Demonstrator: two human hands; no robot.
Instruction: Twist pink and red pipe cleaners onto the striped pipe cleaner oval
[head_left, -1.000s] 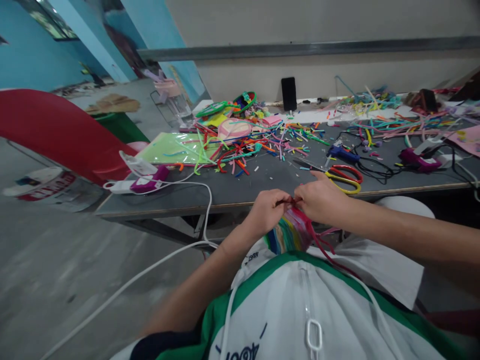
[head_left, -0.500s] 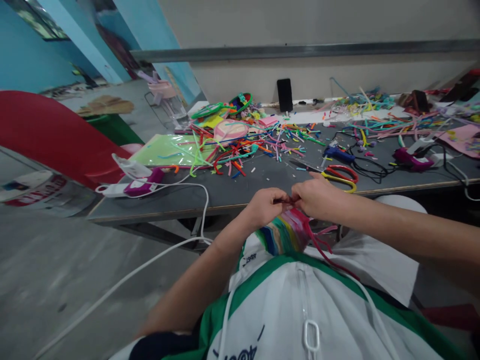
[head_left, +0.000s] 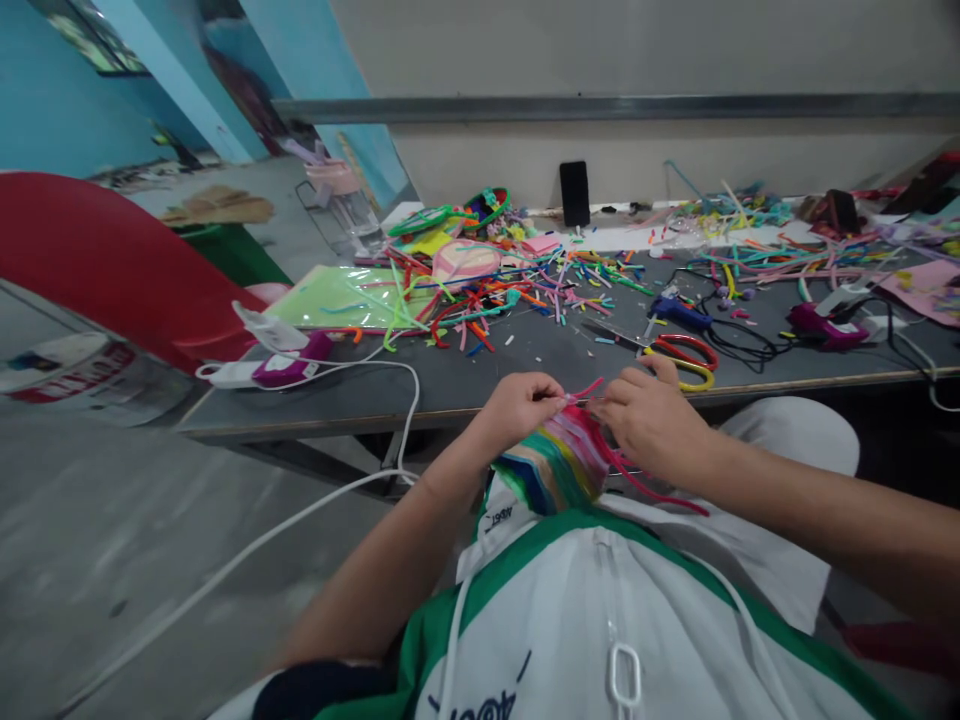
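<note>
The left hand (head_left: pixel 523 408) pinched the striped piece (head_left: pixel 556 465). The right hand (head_left: pixel 646 418), its grip unclear, had drawn away, revealing a pink strand tip (head_left: pixel 589 389).

Along the grey worktop's (head_left: pixel 450 388) front edge, I see passage between the thin white cable (head_left: pixel 417 392) and red-and-yellow-handled metal scissors (head_left: pixel 686 345).

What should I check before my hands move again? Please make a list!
Left hand pinching the top edge of the striped pipe-cleaner piece: ok.
Right hand gripping firmly: cannot tell; fingertips partly hidden.
Loose pinkish-red strand tucked in: not ok; it trails rightward.
Scissors lying on the table: ok.
Blue glue gun cool: cannot tell by looking.
Tabletop tidy: not ok; pipe-cleaner scraps are scattered.
</note>
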